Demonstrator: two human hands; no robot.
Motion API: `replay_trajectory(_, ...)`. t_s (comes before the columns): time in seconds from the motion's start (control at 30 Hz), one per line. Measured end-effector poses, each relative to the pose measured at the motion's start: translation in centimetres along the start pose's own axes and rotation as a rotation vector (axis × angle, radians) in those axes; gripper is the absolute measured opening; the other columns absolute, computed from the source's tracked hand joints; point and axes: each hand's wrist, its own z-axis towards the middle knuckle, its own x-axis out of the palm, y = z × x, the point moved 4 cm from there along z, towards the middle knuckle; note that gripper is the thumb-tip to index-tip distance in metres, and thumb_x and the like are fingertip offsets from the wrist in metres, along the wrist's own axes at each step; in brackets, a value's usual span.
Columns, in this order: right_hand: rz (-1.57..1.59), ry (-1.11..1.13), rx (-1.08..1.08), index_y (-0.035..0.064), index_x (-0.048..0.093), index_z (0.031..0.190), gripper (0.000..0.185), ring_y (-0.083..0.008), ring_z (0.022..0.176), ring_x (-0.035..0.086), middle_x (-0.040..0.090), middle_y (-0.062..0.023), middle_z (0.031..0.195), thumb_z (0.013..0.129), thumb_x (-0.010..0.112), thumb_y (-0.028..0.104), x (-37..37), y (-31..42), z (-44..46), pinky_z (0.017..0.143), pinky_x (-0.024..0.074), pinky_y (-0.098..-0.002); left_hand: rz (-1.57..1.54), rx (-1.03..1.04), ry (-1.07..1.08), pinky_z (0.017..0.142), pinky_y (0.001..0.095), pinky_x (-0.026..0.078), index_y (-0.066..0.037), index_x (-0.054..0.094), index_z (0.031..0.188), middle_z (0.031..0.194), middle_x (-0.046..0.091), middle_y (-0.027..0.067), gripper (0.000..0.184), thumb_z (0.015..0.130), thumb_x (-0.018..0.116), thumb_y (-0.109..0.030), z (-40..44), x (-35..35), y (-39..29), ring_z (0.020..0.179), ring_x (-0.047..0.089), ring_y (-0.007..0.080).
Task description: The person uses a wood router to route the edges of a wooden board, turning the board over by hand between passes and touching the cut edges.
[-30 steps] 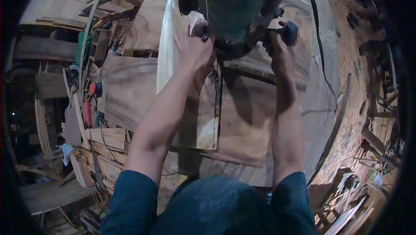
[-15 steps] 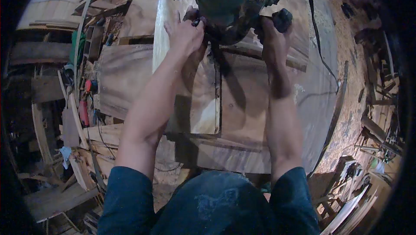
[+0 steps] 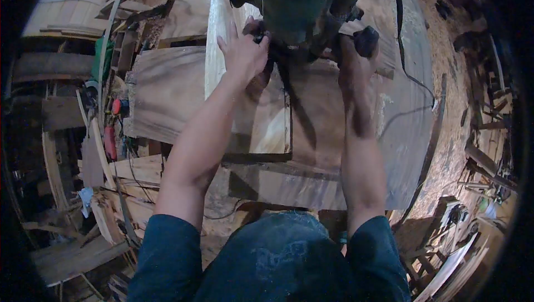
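Note:
Both my hands hold a dark green power tool with two side handles, which looks like a router (image 3: 297, 10), at the top of the view. My left hand (image 3: 246, 51) is closed around its left handle, some fingers stretched past it over the board. My right hand (image 3: 356, 51) grips the right handle, its black knob (image 3: 366, 41) showing above the fist. Beneath the tool lies a pale wooden board (image 3: 271, 129), its near end towards me. The tool's base and any cutter are hidden by its body and shadow.
Wide brown planks (image 3: 167, 90) lie under and around the board. A black power cord (image 3: 401, 40) runs down the right side. Wood offcuts (image 3: 53, 163) are piled at left, with a red-handled object (image 3: 110, 143). Sawdust (image 3: 445, 157) covers the ground at right.
The router and both hands have come slightly nearer to me and to the right, closer to the board's near end. Both hands keep their hold. The view has shifted a little.

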Motion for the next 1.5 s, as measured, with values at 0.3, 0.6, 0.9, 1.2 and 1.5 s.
replay_trajectory(0.3,-0.004,-0.017,0.066,0.0067,0.052,0.1,0.025,-0.013,0.061,0.057,0.06,-0.006,0.073,0.083,0.067,0.016,-2.4,3.7,-7.1,0.053,0.0435,-0.0266,-0.033,0.091,-0.08,0.111,0.0675,0.018,0.003,0.07,0.11,0.14,0.051,0.0228,0.057,0.098,0.045,-0.047,-6.5,0.2,0.2,0.146,0.023,0.0362)
replay_trajectory(0.6,-0.004,-0.1,0.118,0.0044,0.05,0.1,0.029,-0.0157,0.057,0.061,0.064,-0.0092,0.077,0.082,0.071,0.012,-5.5,4.9,-12.4,0.049,0.0454,-0.0269,0.202,0.139,-0.025,0.11,0.0698,0.017,-0.003,0.066,0.12,0.141,0.05,0.019,0.05,0.098,0.047,-0.045,-12.2,0.5,0.3,0.146,0.023,0.0393)
replay_trajectory(0.9,-0.102,-0.082,0.1,0.0047,0.051,0.099,0.027,-0.0166,0.055,0.06,0.064,-0.0089,0.076,0.082,0.071,0.011,-8.4,6.6,-16.4,0.048,0.0457,-0.0276,0.223,0.206,0.012,0.108,0.0726,0.019,-0.017,0.049,0.144,0.161,0.027,0.0039,0.053,0.096,0.051,-0.039,-17.2,-0.8,-0.6,0.145,0.021,0.0456)
replay_trajectory(1.2,-0.363,0.018,-0.018,0.0053,0.053,0.095,0.019,-0.0154,0.055,0.059,0.063,-0.0075,0.074,0.084,0.068,0.007,-12.0,5.7,-19.6,0.049,0.0442,-0.0273,0.289,0.285,-0.029,0.107,0.0741,0.02,-0.023,0.044,0.147,0.161,0.024,0.0036,0.055,0.096,0.053,-0.04,-20.8,-0.6,-0.5,0.145,0.019,0.0456)
replay_trajectory(1.5,-0.098,-0.126,-0.001,0.0051,0.052,0.087,0.014,-0.0145,0.055,0.058,0.062,-0.0066,0.07,0.084,0.066,0.007,-10.3,8.7,-22.5,0.049,0.0431,-0.0257,0.251,0.227,0.057,0.103,0.0796,0.019,-0.026,0.042,0.148,0.16,0.026,-0.0003,0.056,0.096,0.051,-0.045,-21.8,0.1,0.5,0.147,0.018,0.0395)
